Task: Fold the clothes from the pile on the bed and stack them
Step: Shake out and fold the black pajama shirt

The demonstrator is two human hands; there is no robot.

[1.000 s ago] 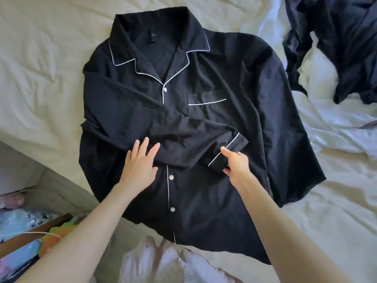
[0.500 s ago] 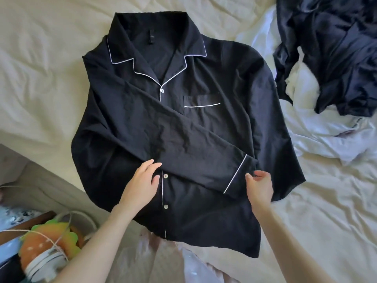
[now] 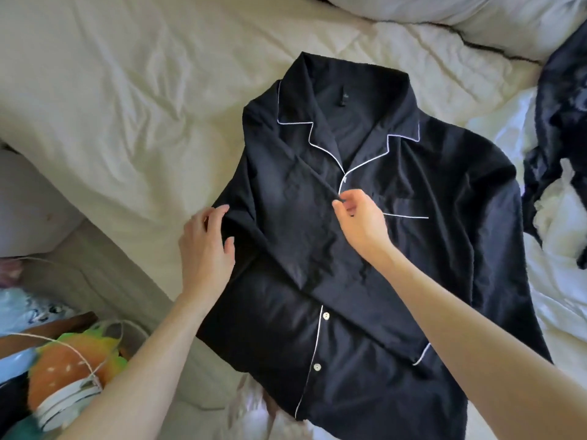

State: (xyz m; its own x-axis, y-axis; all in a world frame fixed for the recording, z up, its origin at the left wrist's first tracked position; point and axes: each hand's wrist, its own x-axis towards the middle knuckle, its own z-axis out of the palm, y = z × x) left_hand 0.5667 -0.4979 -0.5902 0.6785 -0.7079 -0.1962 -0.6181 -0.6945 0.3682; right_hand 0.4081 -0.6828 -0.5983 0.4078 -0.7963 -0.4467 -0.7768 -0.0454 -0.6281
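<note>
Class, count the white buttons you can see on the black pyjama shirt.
3. One button sits where the lapels meet; two lie on the lower placket, upper and lower. The folded sleeve may hide more.

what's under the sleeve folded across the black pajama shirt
The folded sleeve lies diagonally over the black pajama shirt, covering part of its button placket; two buttons show below it. The right hand pinches its upper edge. Whatever else lies beneath is hidden.
</note>
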